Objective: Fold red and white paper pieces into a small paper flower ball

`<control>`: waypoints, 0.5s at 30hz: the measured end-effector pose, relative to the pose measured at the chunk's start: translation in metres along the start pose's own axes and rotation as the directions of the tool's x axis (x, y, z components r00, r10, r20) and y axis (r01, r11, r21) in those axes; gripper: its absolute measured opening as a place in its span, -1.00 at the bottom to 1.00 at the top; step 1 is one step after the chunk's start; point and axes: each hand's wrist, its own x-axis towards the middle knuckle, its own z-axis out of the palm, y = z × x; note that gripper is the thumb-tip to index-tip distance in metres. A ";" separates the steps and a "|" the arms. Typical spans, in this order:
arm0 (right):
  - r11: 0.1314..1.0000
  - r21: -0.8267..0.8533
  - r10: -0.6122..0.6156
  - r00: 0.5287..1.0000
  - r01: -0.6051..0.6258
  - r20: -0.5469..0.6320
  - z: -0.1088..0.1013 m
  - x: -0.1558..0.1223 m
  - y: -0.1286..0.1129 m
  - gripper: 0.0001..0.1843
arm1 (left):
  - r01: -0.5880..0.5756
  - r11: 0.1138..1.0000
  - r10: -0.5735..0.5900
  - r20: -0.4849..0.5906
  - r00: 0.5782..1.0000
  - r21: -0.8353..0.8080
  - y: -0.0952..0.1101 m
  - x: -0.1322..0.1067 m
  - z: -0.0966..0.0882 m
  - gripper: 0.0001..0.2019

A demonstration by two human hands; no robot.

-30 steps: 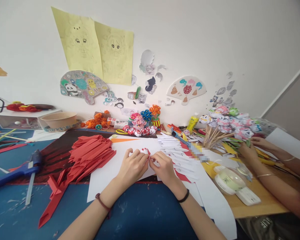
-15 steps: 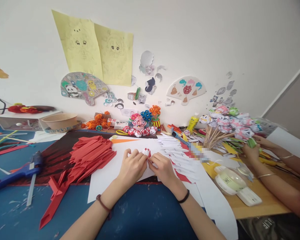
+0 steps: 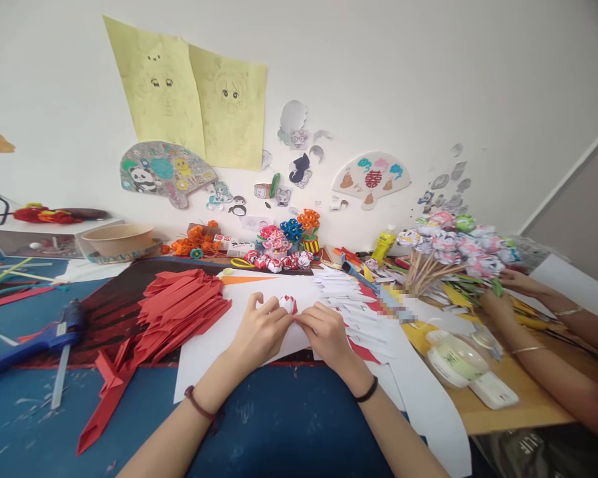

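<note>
Fingers (image 3: pixel 276 316) of left hand (image 3: pixel 259 328) and right hand (image 3: pixel 327 332) pinch a rounded red-and-white paper flower (image 3: pixel 288 304); blue desk (image 3: pixel 274 418) spans lower centre.

At the frame's centre, a paper flower (image 3: pixel 288 304) was at the fingertips of the left hand (image 3: pixel 263 328) and right hand (image 3: pixel 326 333), over a paper sheet (image 3: pixel 204 355). A pile of strips (image 3: pixel 182 309) lay left of these, a glue gun (image 3: pixel 47 342) at the far left. A bouquet (image 3: pixel 448 247) stood at the right; upper left, 2 drawings (image 3: pixel 229 123) hung above a fan (image 3: pixel 167 174).
</note>
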 end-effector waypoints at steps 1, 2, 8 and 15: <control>1.000 0.005 -0.012 1.000 0.012 0.012 0.000 0.000 0.000 -0.74 | -0.010 1.000 0.011 0.015 1.000 -0.007 0.000 0.000 0.000 -0.80; 1.000 0.010 -0.024 0.999 0.023 0.023 0.001 -0.001 0.000 -0.73 | -0.022 1.000 0.023 0.028 0.999 -0.013 0.000 0.000 0.000 -0.80; 0.999 0.005 -0.050 0.995 0.049 0.083 0.003 -0.005 0.001 -0.65 | -0.088 0.996 0.090 0.075 0.993 -0.033 0.000 -0.001 -0.002 -0.82; 0.999 0.036 -0.040 0.986 0.034 0.160 0.004 -0.004 0.003 -0.61 | -0.156 0.986 0.164 0.140 0.976 -0.066 -0.001 0.000 -0.001 -0.85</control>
